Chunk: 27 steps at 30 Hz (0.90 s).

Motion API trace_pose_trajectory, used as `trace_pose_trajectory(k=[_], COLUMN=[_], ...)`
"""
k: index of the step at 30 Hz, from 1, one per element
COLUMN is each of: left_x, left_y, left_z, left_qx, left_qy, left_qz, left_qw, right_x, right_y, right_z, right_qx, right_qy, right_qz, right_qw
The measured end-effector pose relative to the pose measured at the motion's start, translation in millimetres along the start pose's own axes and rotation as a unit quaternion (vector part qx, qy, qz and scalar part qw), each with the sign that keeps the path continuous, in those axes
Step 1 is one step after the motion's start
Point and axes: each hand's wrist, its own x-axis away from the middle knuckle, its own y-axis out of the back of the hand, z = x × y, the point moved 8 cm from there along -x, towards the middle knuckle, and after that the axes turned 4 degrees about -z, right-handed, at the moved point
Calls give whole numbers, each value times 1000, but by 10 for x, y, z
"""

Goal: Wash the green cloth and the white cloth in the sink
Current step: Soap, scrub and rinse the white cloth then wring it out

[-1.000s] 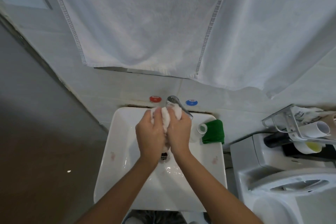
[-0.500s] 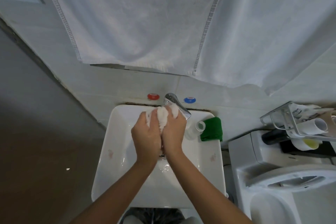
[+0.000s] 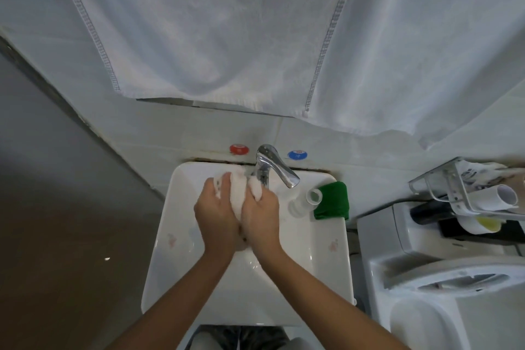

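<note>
Over the white ceramic sink (image 3: 181,236), my left hand (image 3: 217,219) and right hand (image 3: 262,217) gripped the bunched white cloth (image 3: 237,193) between them; the folded green cloth (image 3: 332,201) lay on the rim.

Dim, cool, even light throughout, with no hard shadows and no visible lamp; only faint glints on the wet bottom of the sink (image 3: 199,287) and a bright streak along the chrome tap (image 3: 279,169). Strongly bent at the edges by the wide lens, so that the wall line at left and the hanging towel (image 3: 227,31) splay outward, with the dark wall at far left nearly featureless. Slightly soft all over, softest on the left hand (image 3: 217,216), the right hand (image 3: 261,216) and the white cloth (image 3: 237,193) between them.
</note>
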Motion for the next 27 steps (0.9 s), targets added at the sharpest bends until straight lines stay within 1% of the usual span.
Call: trace_pose_trajectory(k=[1, 3, 4, 5, 7, 9, 11, 14, 15, 17, 18, 19, 21, 24, 25, 27], left_x=[106, 302, 282, 186, -89, -173, -2, 241, 176, -61, -143, -155, 11, 308, 276, 48], left_y=[-32, -100, -128, -138, -166, -193, -179, -197, -193, -172, -169, -163, -153, -118, -97, -42], left_z=[-45, -171, -218, -195, -86, 7, 0, -151, -161, -64, -6, 26, 23, -70, -97, -58], left_qx=[5, 14, 17, 24, 35, 32, 14, 16, 19, 56, 71, 65, 12, -6, -4, 6], left_qy=[0, -7, -18, -20, -3, 0, 19, 12, 7, 42, 61, 63, 44, 26, 19, 18], left_qz=[4, 19, 25, 28, 45, 56, 39, 46, 54, 57, 56, 55, 47, 51, 49, 28], left_qw=[1000, 1000, 999, 999, 998, 998, 999, 999, 998, 996, 994, 994, 998, 998, 999, 999], right_x=[-101, -224, -210, -142, 18, 77, -91, -248, -189, 4, 71, 91, -76, -258, -214, -31], right_y=[41, 77, 68, 66, 47, 45, 111, 196, 162, 63, 31, 27, 67, 97, 56, -37], right_z=[29, 58, 44, 56, 62, 102, 147, 156, 109, 29, 22, 66, 96, 55, 1, -103], right_qx=[-20, -139, -179, -162, -63, -25, -32, -107, -106, -58, -34, -26, -37, -78, -79, -37], right_qy=[-1, -49, -66, -69, -36, -6, 3, -14, -28, -45, -35, -20, -12, -31, -41, -61], right_qz=[-13, -28, -30, -30, -17, -6, -16, -61, -55, -20, -6, 1, -11, -39, -38, -13], right_qw=[1000, 989, 981, 984, 997, 1000, 999, 992, 992, 997, 999, 999, 999, 996, 995, 997])
